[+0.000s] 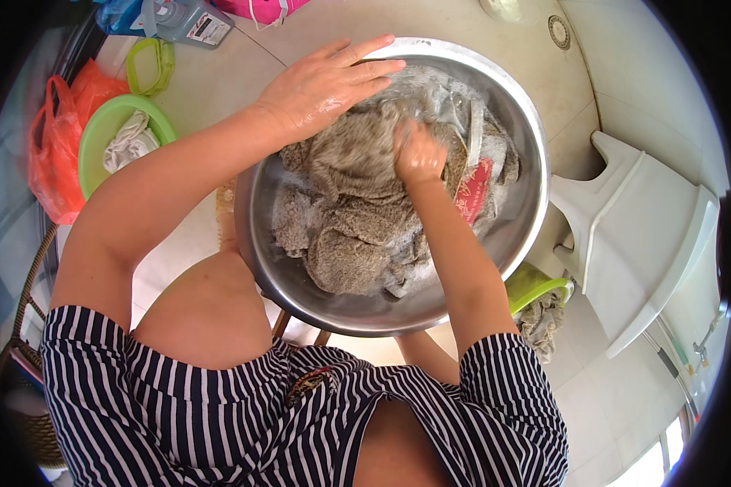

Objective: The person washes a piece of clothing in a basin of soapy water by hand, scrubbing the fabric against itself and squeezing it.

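A large steel basin (256, 235) sits in front of me, holding soapy, wet, fluffy grey-brown cloth (345, 260). My right hand (421, 152) is closed in a fist on a bunched part of the cloth, near the basin's middle. That part of the cloth is smeared by motion. My left hand (325, 89) is wet and lies over the basin's far left rim, fingers stretched out and slightly apart. A red label (474, 191) shows on the cloth right of my right hand, beside a pale strip (475, 134). White suds cling to the cloth and the basin's inside.
Left of the basin stand a green bowl (92, 144) with a white cloth (131, 140) and a red plastic bag (53, 162). A grey bottle (191, 22) is at the far left. A white plastic stool (638, 219) and a green container (528, 284) with cloth are on the right.
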{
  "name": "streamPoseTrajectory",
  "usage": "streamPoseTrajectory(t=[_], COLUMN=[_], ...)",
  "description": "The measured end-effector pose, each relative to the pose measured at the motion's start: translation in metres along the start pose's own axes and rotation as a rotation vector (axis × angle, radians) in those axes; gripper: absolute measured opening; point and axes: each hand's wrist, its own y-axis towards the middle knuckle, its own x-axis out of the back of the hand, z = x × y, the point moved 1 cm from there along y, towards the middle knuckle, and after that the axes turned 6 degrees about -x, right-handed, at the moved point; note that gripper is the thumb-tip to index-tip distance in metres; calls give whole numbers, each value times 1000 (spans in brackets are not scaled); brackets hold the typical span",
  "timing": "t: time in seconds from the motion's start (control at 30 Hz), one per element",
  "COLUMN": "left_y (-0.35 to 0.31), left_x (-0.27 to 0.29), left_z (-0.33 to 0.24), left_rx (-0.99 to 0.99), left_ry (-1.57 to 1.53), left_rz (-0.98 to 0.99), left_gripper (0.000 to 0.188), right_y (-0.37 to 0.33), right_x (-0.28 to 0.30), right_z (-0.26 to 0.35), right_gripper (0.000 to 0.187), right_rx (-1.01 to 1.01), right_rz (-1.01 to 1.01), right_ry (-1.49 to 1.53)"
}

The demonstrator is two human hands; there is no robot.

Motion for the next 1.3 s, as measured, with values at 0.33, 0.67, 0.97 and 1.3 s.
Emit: streamPoseTrajectory(t=[0.33,0.67,0.97,1.3], left_y=[-3,8,5,3], left_x=[-6,4,4,-1], left_z=[3,-1,-2,3], left_rx=[73,54,-38,-20], left_ry=[-65,-42,-49,-27], left_rz=[-31,-6,-37,-60], left_gripper=[44,38,35,36], right_y=[-37,-185,-59,-70], right_x=[56,-12,-39,37], right_z=[10,11,47,-13], right_gripper=[61,30,37,26], right_rx=[-181,363,47,-42], right_rz=[-55,-395,-300,-189], right_ry=[1061,141,243,1347])
